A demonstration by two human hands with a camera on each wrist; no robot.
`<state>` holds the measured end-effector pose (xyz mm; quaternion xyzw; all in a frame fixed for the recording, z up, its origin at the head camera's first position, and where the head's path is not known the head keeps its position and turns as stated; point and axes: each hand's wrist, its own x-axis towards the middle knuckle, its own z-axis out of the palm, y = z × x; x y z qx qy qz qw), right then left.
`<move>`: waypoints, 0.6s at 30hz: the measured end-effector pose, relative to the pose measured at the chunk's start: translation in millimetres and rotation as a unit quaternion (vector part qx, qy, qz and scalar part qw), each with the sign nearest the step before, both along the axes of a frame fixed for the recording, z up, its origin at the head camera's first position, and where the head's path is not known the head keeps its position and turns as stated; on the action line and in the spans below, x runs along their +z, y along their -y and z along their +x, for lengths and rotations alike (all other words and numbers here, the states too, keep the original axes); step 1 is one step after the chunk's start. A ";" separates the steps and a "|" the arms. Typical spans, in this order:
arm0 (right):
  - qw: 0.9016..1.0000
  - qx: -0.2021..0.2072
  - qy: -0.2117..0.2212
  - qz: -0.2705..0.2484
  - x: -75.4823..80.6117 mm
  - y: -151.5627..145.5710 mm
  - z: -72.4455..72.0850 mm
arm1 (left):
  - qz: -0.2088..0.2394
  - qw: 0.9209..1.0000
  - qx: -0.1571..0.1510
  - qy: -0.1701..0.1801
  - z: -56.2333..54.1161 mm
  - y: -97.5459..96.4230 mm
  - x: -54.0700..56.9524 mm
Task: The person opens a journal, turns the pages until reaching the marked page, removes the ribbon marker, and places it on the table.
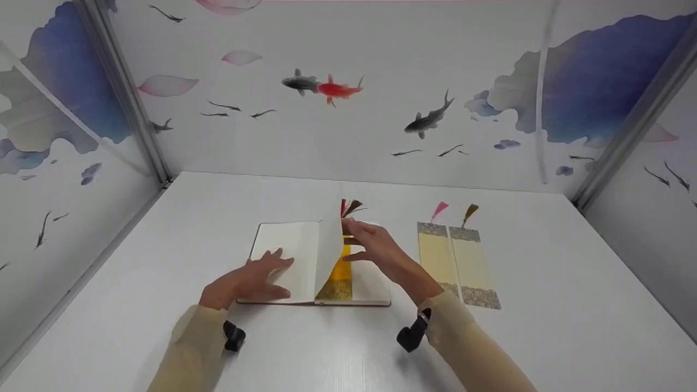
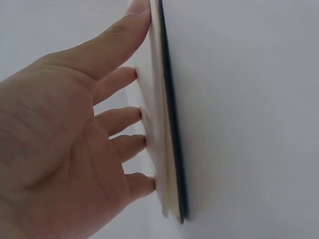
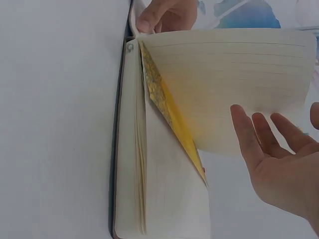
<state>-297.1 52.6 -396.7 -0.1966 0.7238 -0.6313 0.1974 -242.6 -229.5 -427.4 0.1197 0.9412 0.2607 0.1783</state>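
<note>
An open notebook (image 1: pixel 375 291) with a dark cover lies on the table. My left hand (image 1: pixel 256 277) rests spread on its left page (image 1: pixel 286 237); in the left wrist view the fingertips (image 2: pixel 142 113) and thumb press the paper near the edge. A lined page (image 3: pixel 239 59) stands lifted in the middle, and my right hand (image 1: pixel 381 247) has its extended fingers (image 3: pixel 244 124) against its right side. Beneath that page a yellow bookmark (image 1: pixel 342 288) with a patterned gold end lies by the spine, partly hidden. A dark tassel (image 1: pixel 354 206) and a red strip show beyond the top edge.
Two pale bookmarks with grey patterned ends lie side by side right of the notebook: one (image 1: pixel 433 256) with a pink tassel (image 1: pixel 439 209), the other (image 1: pixel 474 264) with a brown tassel (image 1: pixel 470 212). White panels (image 1: pixel 348 141) printed with fish enclose the table's back and sides.
</note>
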 end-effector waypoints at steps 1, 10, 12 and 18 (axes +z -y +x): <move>1.000 0.002 -0.013 0.012 -0.6 1.5 1.0 | -0.004 1.000 0.000 -0.001 0.9 2.1 0.5; 0.948 0.070 -0.194 0.243 -11.6 27.3 16.6 | 0.021 0.995 0.040 -0.090 14.5 19.1 5.4; 0.934 0.078 -0.206 0.282 -13.8 33.0 18.7 | 0.057 0.990 0.067 -0.111 16.1 21.6 7.5; 0.892 0.087 -0.242 0.371 -19.3 46.4 21.2 | 0.122 0.974 0.152 -0.115 18.6 29.8 14.4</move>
